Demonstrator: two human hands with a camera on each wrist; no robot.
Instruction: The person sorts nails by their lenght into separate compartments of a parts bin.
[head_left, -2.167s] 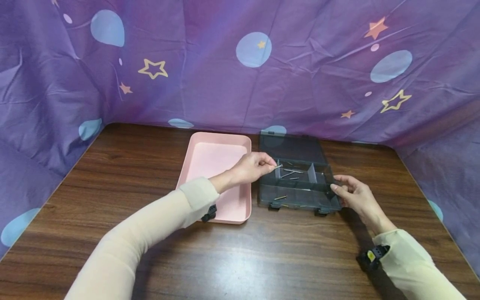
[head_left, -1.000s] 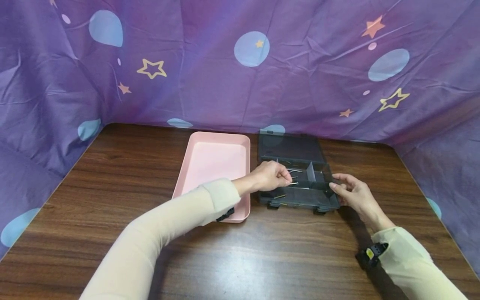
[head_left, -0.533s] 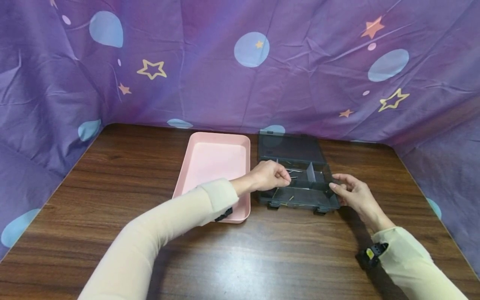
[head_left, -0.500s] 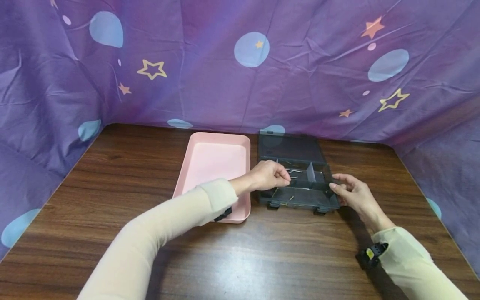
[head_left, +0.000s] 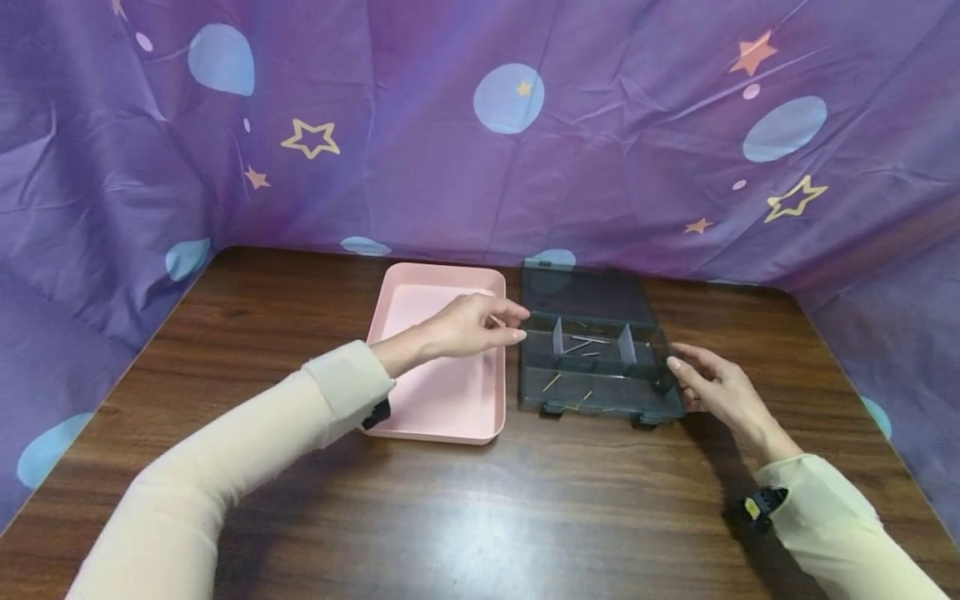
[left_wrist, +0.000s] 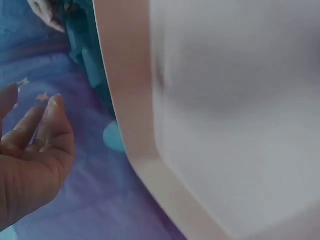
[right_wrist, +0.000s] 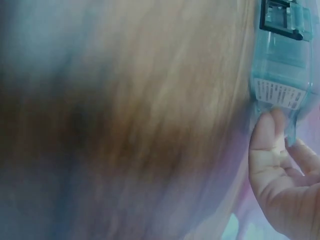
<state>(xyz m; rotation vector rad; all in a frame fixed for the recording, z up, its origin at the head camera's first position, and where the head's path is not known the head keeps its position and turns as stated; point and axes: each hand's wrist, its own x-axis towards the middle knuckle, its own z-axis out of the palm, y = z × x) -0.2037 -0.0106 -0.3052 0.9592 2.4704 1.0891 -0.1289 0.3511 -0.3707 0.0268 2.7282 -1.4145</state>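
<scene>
In the head view a dark see-through organizer box (head_left: pixel 600 383) lies with its lid (head_left: pixel 585 293) folded back. Thin silver screw-like pieces (head_left: pixel 591 340) lie in its middle rear compartment, between two pale dividers. Its long front compartment holds a few brass-coloured pieces (head_left: pixel 552 382). My left hand (head_left: pixel 468 325) hovers over the right side of the pink tray (head_left: pixel 435 417), thumb and fingers apart, holding nothing. My right hand (head_left: pixel 723 396) grips the box's right end, thumb at the rim and fingers on the outer wall. In the right wrist view those fingertips touch the box below a printed label (right_wrist: pixel 279 93).
The pink tray stands just left of the box on a brown wooden table (head_left: pixel 480 517). A purple patterned cloth (head_left: pixel 420 167) hangs behind the table and at both sides.
My left hand held a thin metal piece over the box, lowered to the front compartment and let it go there. It has since moved left, fingers spread. My right hand stays at the box.
</scene>
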